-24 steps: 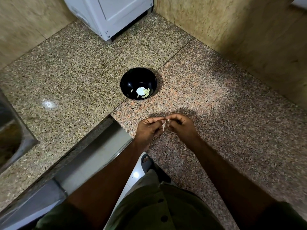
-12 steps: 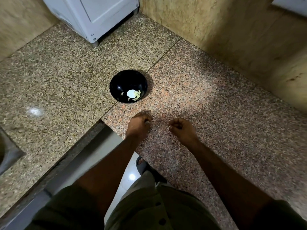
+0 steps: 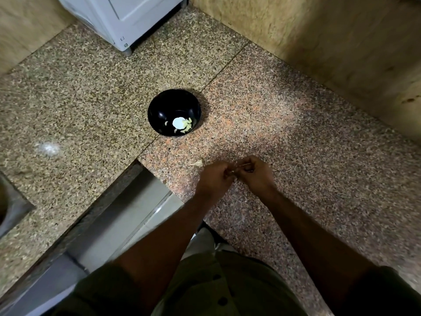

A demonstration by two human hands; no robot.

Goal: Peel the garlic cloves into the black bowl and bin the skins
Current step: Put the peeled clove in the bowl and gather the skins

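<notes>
Both hands are meeting just in front of the black bowl [image 3: 174, 112], fingers curled. The left hand [image 3: 215, 179] and right hand [image 3: 256, 173] are together pinching a small pale garlic clove [image 3: 237, 169], mostly hidden between the fingertips. A scrap of skin [image 3: 197, 163] is lying on the granite bench [image 3: 296, 137] just left of the hands. Peeled cloves [image 3: 186, 126] are sitting inside the bowl. Behind the bowl, a white appliance [image 3: 123, 17] is standing against tan walls.

Clove [image 3: 235, 171] mostly hidden between hands; sink [image 3: 9, 208] cut off.
</notes>
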